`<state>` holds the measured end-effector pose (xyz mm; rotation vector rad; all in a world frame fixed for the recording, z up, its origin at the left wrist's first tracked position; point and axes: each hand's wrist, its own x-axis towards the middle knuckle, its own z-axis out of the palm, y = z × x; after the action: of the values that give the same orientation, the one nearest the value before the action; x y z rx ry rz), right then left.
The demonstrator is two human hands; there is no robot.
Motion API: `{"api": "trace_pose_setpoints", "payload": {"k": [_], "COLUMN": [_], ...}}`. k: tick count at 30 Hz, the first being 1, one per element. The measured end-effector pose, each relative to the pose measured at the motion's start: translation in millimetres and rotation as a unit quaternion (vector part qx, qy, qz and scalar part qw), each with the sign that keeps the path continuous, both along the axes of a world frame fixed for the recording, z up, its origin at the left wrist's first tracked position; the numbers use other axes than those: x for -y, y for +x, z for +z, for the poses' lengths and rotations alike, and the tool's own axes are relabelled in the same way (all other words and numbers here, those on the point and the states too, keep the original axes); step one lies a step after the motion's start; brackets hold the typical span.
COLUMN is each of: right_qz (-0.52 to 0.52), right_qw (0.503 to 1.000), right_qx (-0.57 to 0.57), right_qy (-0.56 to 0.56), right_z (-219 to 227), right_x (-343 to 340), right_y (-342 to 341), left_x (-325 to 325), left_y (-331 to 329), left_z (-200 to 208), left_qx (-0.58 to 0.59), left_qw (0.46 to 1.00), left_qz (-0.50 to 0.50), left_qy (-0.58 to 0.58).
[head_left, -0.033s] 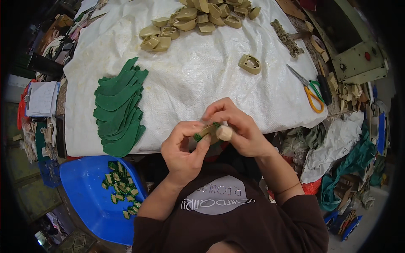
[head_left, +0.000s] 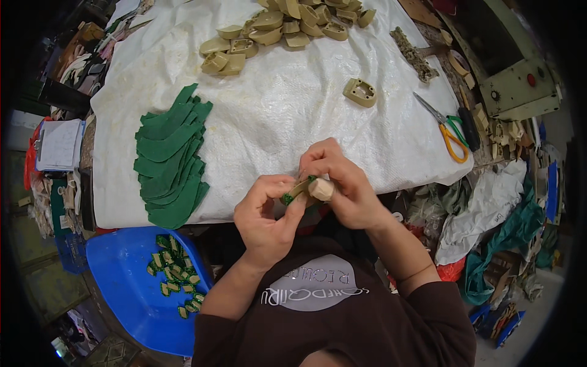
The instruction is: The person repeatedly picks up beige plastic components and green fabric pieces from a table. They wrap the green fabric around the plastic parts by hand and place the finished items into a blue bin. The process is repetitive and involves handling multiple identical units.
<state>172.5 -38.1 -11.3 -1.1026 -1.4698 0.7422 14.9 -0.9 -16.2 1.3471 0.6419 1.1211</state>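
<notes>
My left hand (head_left: 266,214) and my right hand (head_left: 345,186) meet at the table's near edge, both closed on one small beige piece with glittery green edging (head_left: 298,188). Fingers cover most of it, so its full shape is hidden. A pale wrapping (head_left: 321,190) seems to cover my right thumb. To the left lies a fanned stack of curved green cut fabric pieces (head_left: 171,156). Beyond my hands, a single hollow beige moulded piece (head_left: 361,92) rests on the white sheet (head_left: 263,116). A blue basin (head_left: 116,275) at lower left holds several small beige pieces edged in glittery green (head_left: 174,269).
A heap of beige moulded pieces (head_left: 284,24) lies at the far side. Scissors with orange and green handles (head_left: 454,144) lie at the right edge, near a rough, crusted strip (head_left: 414,55). A clipboard with papers (head_left: 60,144) is at the left.
My right hand has shifted slightly, and its wrapped thumb tilts differently against the held piece. My left hand keeps its grip almost unchanged.
</notes>
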Motion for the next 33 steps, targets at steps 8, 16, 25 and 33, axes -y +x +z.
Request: {"api": "trace_pose_setpoints", "payload": {"k": [8, 16, 25, 33], "right_qz": [-0.014, -0.054, 0.079, 0.047], "right_qw": [0.998, 0.996, 0.967, 0.996], "right_qx": [-0.057, 0.052, -0.161, 0.070], "right_qy": [-0.009, 0.055, -0.183, -0.026], "right_z": [3, 1, 16, 24], "right_x": [-2, 8, 7, 17], "right_y": [1, 3, 23, 16], "left_x": [-1, -5, -12, -8], "left_y": [7, 3, -7, -11], "left_z": [-1, 12, 10, -1], "left_qx": [-0.032, -0.154, -0.133, -0.046], "left_qw": [0.999, 0.965, 0.913, 0.979], "left_qz": [0.010, 0.036, 0.018, -0.198], "left_qy": [0.031, 0.210, 0.385, -0.020]}}
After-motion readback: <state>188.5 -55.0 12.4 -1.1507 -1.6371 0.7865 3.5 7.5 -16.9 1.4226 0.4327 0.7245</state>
